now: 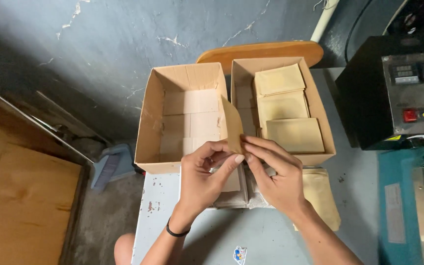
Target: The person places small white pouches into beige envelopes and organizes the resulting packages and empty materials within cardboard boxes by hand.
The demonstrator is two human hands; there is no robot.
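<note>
My left hand and my right hand meet at the fingertips and together pinch a small tan paper pouch, held edge-up over the gap between two cardboard boxes. The left box holds flat pale sheets on its bottom. The right box holds three rows of stacked tan pouches. A black band circles my left wrist. Under my hands lies a small pile of pale sheets on the table.
A worn pale table carries the boxes. More tan pouches lie by my right wrist. A black machine with red buttons stands at right, above a teal device. A hand brush sits on the floor.
</note>
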